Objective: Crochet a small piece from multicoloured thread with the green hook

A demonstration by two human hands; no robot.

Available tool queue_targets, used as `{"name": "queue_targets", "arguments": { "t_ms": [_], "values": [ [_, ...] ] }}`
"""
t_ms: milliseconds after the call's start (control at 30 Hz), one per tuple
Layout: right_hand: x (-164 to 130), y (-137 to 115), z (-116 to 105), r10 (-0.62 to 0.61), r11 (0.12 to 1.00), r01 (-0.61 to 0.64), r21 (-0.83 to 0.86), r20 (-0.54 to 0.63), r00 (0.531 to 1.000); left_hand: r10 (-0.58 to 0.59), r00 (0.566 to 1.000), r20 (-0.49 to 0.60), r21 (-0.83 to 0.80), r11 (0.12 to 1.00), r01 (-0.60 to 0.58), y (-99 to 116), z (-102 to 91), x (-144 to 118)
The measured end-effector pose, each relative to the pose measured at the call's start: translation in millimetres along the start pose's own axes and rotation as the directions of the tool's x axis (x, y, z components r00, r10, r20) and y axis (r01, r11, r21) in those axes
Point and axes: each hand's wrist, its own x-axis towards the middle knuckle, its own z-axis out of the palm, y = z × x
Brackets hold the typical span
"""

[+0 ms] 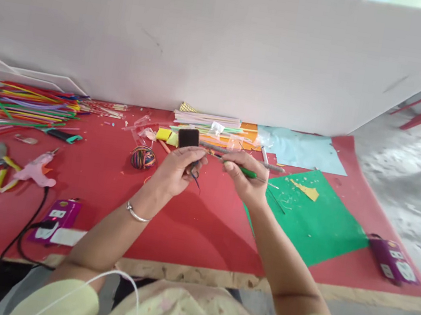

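Here, left hand (177,169): closed on a black block (188,137), above the surface's (200,225) middle.
Right hand (246,176): pinched on a green stick (247,172).
Nearby: green paper (316,217), toward the right edge.

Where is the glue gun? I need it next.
In the head view the glue gun lies at the table's left side, beside the yellow-handled pliers, left of the left hand.

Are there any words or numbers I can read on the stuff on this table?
No words or numbers can be read here.
Purple power strip, left: white patches, too blurred to read.
Purple power strip, right: white patches, too blurred too.
Black block in the left hand: no writing shows.
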Motion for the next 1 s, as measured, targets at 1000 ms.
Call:
{"name": "queue_targets", "arguments": {
  "t_ms": [1000],
  "values": [
    [-108,84,-11,0.592,0.8,-0.569,0.191,-0.093,0.801,-0.38,0.924,-0.041,-0.09,0.923,0.375,-110,-31.7,34]
  ]
}}
